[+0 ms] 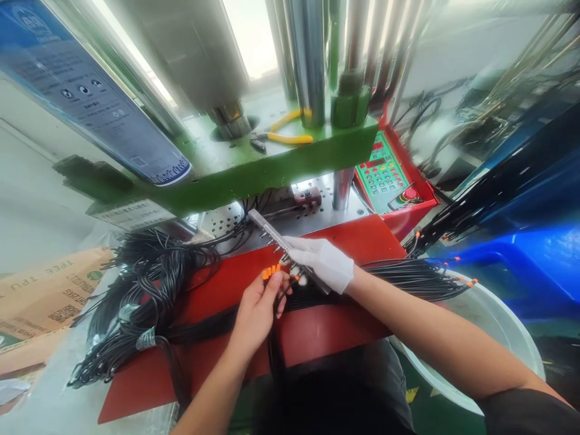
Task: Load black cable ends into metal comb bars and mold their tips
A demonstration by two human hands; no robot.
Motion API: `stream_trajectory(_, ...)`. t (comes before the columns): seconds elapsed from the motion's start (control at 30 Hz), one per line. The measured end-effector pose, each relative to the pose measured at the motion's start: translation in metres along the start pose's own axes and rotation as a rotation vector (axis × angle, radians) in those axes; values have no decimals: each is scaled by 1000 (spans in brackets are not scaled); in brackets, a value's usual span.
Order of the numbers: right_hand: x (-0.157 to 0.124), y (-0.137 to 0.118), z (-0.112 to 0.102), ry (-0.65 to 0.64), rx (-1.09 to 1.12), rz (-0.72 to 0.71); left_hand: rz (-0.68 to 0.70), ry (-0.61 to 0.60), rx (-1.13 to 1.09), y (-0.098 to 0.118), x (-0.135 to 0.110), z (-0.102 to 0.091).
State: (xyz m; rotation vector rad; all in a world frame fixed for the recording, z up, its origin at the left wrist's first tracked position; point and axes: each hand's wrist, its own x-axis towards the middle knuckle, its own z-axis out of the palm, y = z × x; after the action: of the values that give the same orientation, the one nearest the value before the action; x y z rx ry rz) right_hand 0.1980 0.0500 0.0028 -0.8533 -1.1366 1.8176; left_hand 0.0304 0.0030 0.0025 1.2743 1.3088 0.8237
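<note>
Bare and pinched closed, my left hand [263, 299] grips several black cables by their orange ends [272, 272]. My right hand [324, 260], in a white glove, is wrapped round a long metal mold bar [267, 228] with a row of small pins along its lower side. The bar slants from upper left to lower right, just above my left fingers. Whether the orange ends touch its pins I cannot tell. Beneath both hands, a bundle of black cables [203, 326] crosses the red board [312, 338].
A green press frame [272, 172] stands ahead, with yellow-handled pliers [290, 139] and a blue-and-white spray can [113, 115] on it. A red control box [408, 211] sits at right. Cable coils [149, 272] lie left; a white tub [521, 338] stands lower right.
</note>
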Motion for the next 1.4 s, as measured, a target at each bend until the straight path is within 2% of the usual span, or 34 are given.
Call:
stream_trajectory(0.13, -1, -5, -2, -12, -21, -17, -116, -65, -221, 2, 1, -9)
stream_trajectory(0.43, -6, -7, 4, -14, -67, -29, -157, -96, -338, 1, -3, -7)
stream_trajectory(0.63, -8, -10, 5, -40, -65, -18, -54, -146, -194, -5, -4, -11)
stream_trajectory(0.93, -8, -9, 5, -81, -69, -23, -40, -137, -57, 2, -5, -9)
stream_trajectory(1.03, -7, -7, 6, -61, -181, -30, 2, -70, 114, 6, -7, -7)
stream_trajectory(1.2, -6, -4, 7, -2, -274, -25, 154, 127, 499, 5, -13, 5)
stream_trajectory(1.33, -6, -3, 8, -1, -247, -27, 215, 197, 562, 2, -14, 11)
stream_trajectory(1.4, -6, -3, 8, -17, -226, -36, 191, 161, 511, 5, -13, 9)
